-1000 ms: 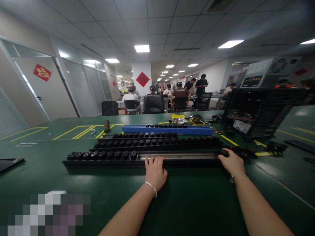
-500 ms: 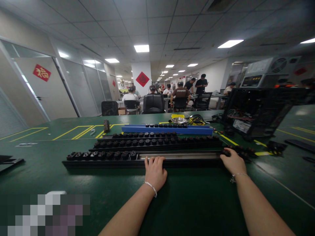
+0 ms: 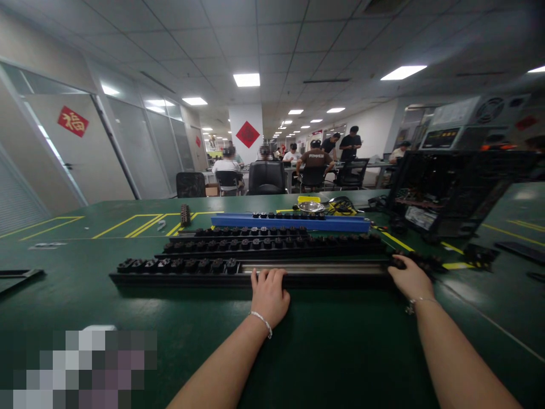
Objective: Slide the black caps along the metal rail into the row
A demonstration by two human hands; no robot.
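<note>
A long black channel-shaped rail (image 3: 327, 280) lies across the green table in front of me. Its left part holds a row of small black knob-like parts (image 3: 204, 266), while a bare metallic strip shows along the right part. With fingers curled over the near edge, my left hand (image 3: 271, 294) grips the rail at its middle. My right hand (image 3: 411, 277) is at the rail's right end, thumb and fingers closed on a small dark part (image 3: 398, 262) that they mostly cover. Just behind lies another black rail (image 3: 272, 245) filled with similar parts.
Farther back is a blue rail (image 3: 293, 222) with several black parts. A metal bowl (image 3: 310, 207) and cables are behind it. An opened computer case (image 3: 451, 193) stands at the right, loose dark parts (image 3: 430, 262) near it. A short stack (image 3: 184, 215) stands at back left. People sit beyond.
My right hand has shifted slightly to the right at the rail's end. My left hand stays on the rail, and the whole view has moved a little.
</note>
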